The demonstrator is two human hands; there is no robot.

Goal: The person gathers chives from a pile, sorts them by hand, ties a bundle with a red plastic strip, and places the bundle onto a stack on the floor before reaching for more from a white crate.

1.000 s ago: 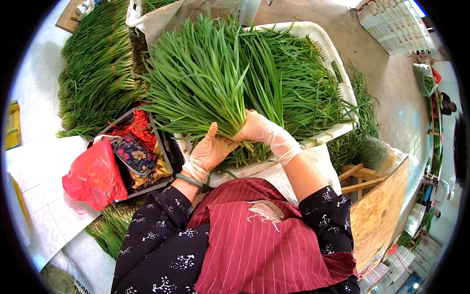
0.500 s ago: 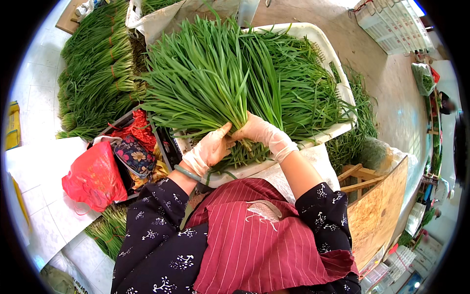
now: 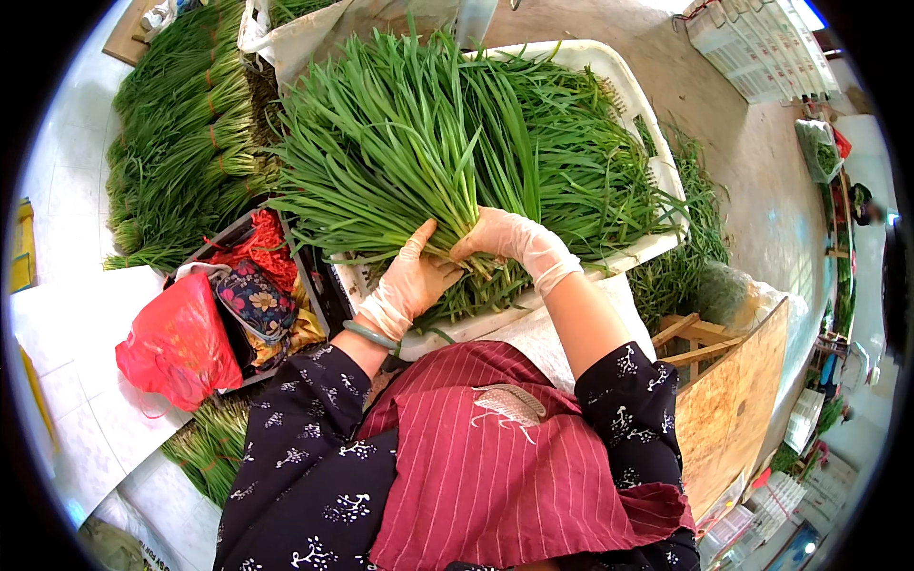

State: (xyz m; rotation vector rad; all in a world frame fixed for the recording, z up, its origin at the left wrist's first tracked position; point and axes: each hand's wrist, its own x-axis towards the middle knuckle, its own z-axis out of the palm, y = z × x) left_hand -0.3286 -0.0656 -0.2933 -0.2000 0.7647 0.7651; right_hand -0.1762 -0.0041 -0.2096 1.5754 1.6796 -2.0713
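Note:
A large bunch of green garlic chives (image 3: 381,152) fans out away from me, its leaves spread over a white plastic crate (image 3: 666,162). My right hand (image 3: 505,243), in a thin translucent glove, is wrapped round the pale stem ends of the bunch. Just left of those ends is my left hand (image 3: 411,281), gloved too, with its thumb raised apart from the fingers. Its fingertips reach close to the stem ends; whether they touch is hard to see. More loose garlic chives (image 3: 590,171) fill the crate under and right of the bunch.
Tied chive bundles (image 3: 181,143) lie in rows at left. Beside my left arm, a dark crate (image 3: 324,276) holds red ties (image 3: 267,249), a floral pouch (image 3: 257,300) and a red plastic bag (image 3: 181,338). A wooden board (image 3: 733,409) stands at right; white crates (image 3: 762,48) are stacked far right.
My left hand has drawn slightly back from the stem ends and its thumb has lifted. The right hand keeps its hold on the bunch.

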